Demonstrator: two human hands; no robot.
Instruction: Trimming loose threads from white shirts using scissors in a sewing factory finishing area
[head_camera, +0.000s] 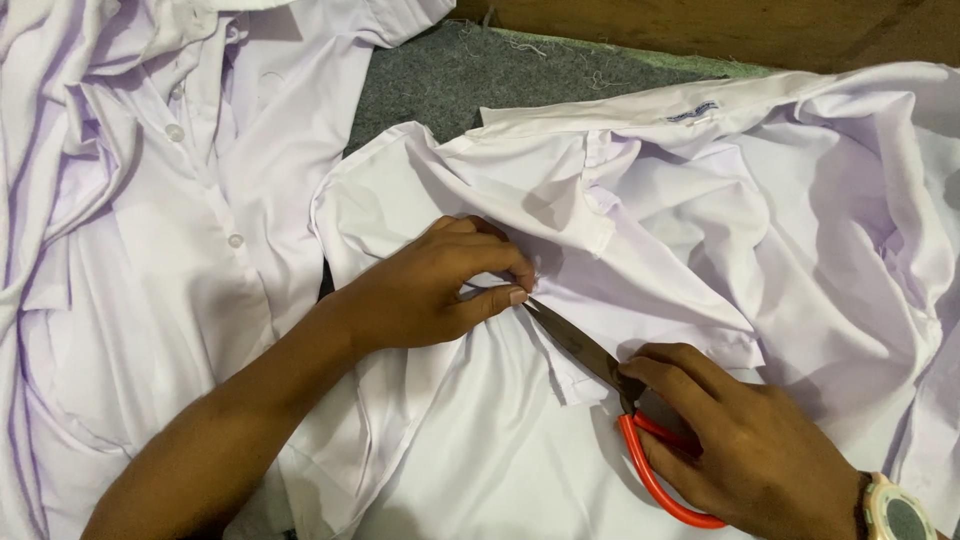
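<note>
Left hand (425, 290) is down on the white shirt (560, 300), thumb and fingertips (517, 296) pinched together on a small fold of the cloth, right where the blade tips arrive. Right hand (745, 445) is wrapped around the orange handles of the scissors (600, 365), fingers closed through the loops, and the dark blades run up and to the left across the fabric, the points meeting the pinched fold just beside the left thumb; whether the blades are parted at all is hard to tell. There's a watch (895, 510) with a pale case on the right wrist, at the bottom right corner. The shirt being worked lies crumpled across the middle and right of the view, collar up toward the top. To the left lies a second white shirt (150, 220), its button row running down the front. Between them shows a patch of grey felt-like surface (450, 80), and a brown wooden edge (720, 30) sits along the top.
</note>
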